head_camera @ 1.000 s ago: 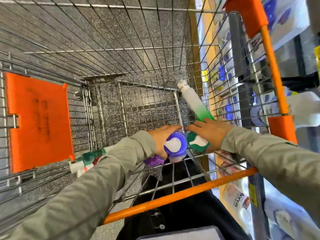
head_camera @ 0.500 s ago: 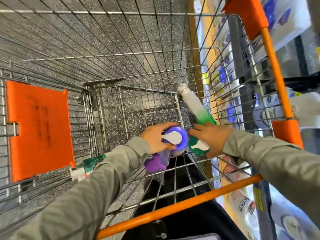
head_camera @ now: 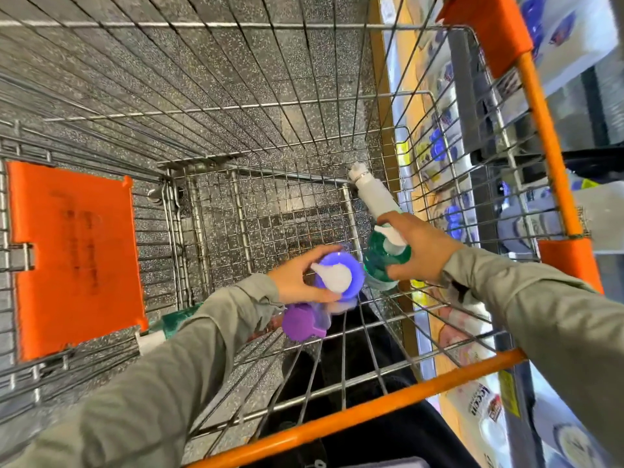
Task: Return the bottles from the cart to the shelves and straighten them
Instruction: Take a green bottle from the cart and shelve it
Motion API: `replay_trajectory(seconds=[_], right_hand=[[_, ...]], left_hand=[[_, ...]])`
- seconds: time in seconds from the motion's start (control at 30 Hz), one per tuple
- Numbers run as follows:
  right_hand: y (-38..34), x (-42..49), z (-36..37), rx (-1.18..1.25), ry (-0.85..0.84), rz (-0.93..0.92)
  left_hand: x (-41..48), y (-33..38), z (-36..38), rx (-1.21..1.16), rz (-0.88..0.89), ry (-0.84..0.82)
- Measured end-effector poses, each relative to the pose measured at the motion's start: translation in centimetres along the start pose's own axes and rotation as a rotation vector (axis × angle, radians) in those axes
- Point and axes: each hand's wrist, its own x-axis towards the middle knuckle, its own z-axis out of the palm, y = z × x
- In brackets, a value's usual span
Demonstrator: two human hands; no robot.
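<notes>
Bottles in both hands, down in the basket of the cart (head_camera: 236, 96): the left hand (head_camera: 293, 278) has its grip curled round the blue bottle (head_camera: 347, 265) with the white pump top, and the right hand (head_camera: 422, 251) has its grip wrapped on the green bottle (head_camera: 378, 261), white spout facing up. Both are seen top-on, upright, side by side and nearly touching. They're taken high on the body, I'd judge, so the pair can come out in one lift toward the shelves (head_camera: 435, 150) showing through the wire on the right. More to fetch: a white-and-green bottle (head_camera: 374, 194) lies slanting along the right wall just beyond the right hand, a purple-capped bottle (head_camera: 300, 322) lies under the left wrist, and another green one (head_camera: 175, 324) peeks out below the left sleeve. Writing? The orange flap (head_camera: 74, 258) carries dark print, too faded to read. A pack (head_camera: 483, 403) below the orange handle (head_camera: 371, 415) bears lettering, too blurred to make out. No bottle label faces the camera.
</notes>
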Motion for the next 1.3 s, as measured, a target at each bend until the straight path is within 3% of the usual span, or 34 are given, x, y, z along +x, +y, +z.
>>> replay_trajectory(seconds=[0.13,0.37,0.53,0.7,0.83,1.1,1.3], right_hand=[[0.3,0.4,0.2,0.013,0.033,-0.015],[0.6,0.5,0.5,0.068,0.022,-0.001],[0.5,0.6,0.9,0.05,0.0,0.014],[0.2,0.1,1.3,0.086,0.029,0.037],[0.2,-0.1,1.5,0.182,0.036,0.143],[1.5,0.2,2.5,0.403,0.073,0.268],[1.8,0.5,4.1,0.612,0.101,0.236]], left_hand=[[0.6,0.6,-0.3,0.065,-0.056,-0.128],[0.8,0.1,-0.6,0.144,-0.087,-0.207],[1.0,-1.2,1.1,0.067,-0.031,-0.006],[0.9,-1.5,1.5,0.139,0.058,0.126],[0.8,-2.1,1.9,0.144,0.102,0.208],[2.9,-1.5,2.2,-0.129,0.153,0.38],[4.4,-1.9,2.8,-0.218,0.169,0.42]])
